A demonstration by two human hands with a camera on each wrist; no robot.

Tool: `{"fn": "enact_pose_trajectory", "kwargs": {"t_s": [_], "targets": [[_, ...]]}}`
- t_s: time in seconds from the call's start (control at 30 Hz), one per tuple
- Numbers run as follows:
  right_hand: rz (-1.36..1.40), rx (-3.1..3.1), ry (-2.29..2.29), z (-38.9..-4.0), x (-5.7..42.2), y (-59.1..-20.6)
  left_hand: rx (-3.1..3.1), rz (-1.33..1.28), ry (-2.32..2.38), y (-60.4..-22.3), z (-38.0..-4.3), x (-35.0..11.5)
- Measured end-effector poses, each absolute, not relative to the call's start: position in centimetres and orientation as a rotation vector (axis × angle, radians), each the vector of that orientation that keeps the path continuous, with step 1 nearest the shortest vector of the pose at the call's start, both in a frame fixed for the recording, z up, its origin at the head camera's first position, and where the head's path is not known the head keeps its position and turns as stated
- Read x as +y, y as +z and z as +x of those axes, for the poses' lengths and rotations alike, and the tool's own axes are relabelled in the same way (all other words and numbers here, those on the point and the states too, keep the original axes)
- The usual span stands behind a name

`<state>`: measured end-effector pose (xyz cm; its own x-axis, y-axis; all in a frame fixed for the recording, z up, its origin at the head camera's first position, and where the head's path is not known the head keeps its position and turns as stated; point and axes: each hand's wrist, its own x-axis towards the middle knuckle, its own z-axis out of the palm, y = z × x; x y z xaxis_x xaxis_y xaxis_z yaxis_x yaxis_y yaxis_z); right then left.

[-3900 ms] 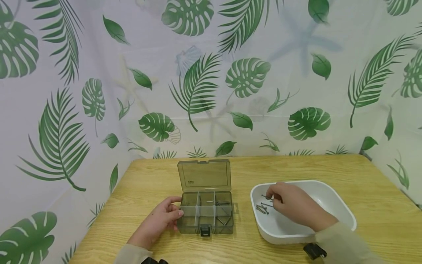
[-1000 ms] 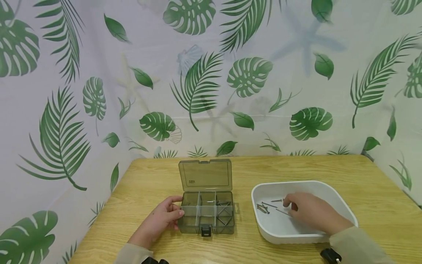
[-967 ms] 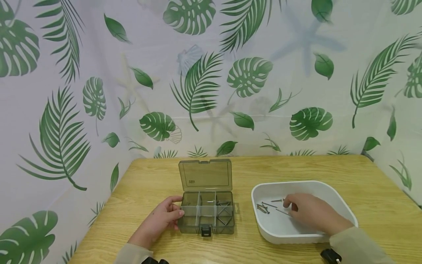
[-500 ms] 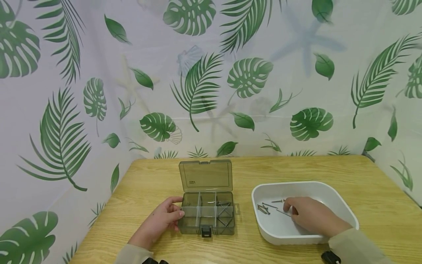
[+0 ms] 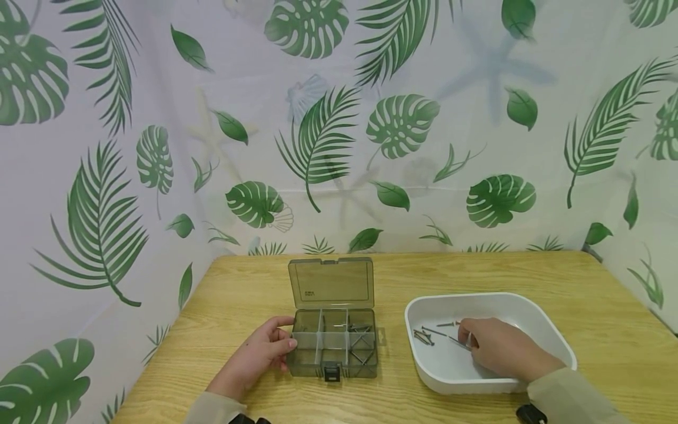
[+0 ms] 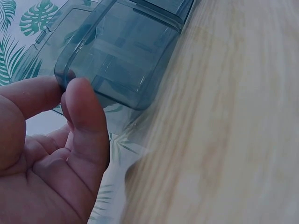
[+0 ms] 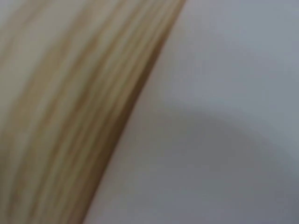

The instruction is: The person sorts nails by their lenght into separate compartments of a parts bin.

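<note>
A smoky clear plastic organizer box [image 5: 304, 370] stands with its lid [image 5: 331, 284] raised. My left hand [image 5: 259, 353] holds its left side, thumb on the near wall; in the left wrist view, thumb and forefinger pinch a corner of the box [image 6: 135, 60]. Dark long screws [image 5: 362, 357] lie in its right-hand compartments. Inside the white tray [image 5: 450, 386], my right hand [image 5: 505, 350] reaches down with curled fingers and pinches a thin grey screw [image 5: 458, 341], its far end sticking out leftward. The fingertips are partly hidden behind the hand.
Several short brass-coloured screws [image 5: 422, 337] lie at the tray's left, with a longer grey screw [image 5: 434, 331] and another screw [image 5: 446, 324] beside them. The wooden table [image 5: 254, 277] backs onto a leaf-print cloth [image 5: 339, 147]. Only blurred tray wall [image 7: 210, 140] and tabletop fill the right wrist view.
Earlier my right hand was farther left in the tray; it moved right and now pinches a grey screw, shifted slightly right. More screws show in the box's right compartments. The left hand stays put.
</note>
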<state>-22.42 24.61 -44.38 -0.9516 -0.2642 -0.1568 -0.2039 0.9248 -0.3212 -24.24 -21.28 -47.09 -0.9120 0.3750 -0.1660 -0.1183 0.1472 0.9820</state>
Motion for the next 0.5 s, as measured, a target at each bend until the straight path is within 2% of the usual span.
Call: {"fn": "enact_pose_trajectory", "kwargs": {"t_s": [0.27, 0.5], "targets": [[-0.355, 2.928, -0.532, -22.0, 24.5, -43.9, 2.055, 0.238, 1.82, -47.1, -24.2, -21.2], [-0.518, 2.996, -0.638, -22.1, 24.0, -43.0, 2.052, 0.24, 1.821, -47.0, -24.2, -21.2]]}}
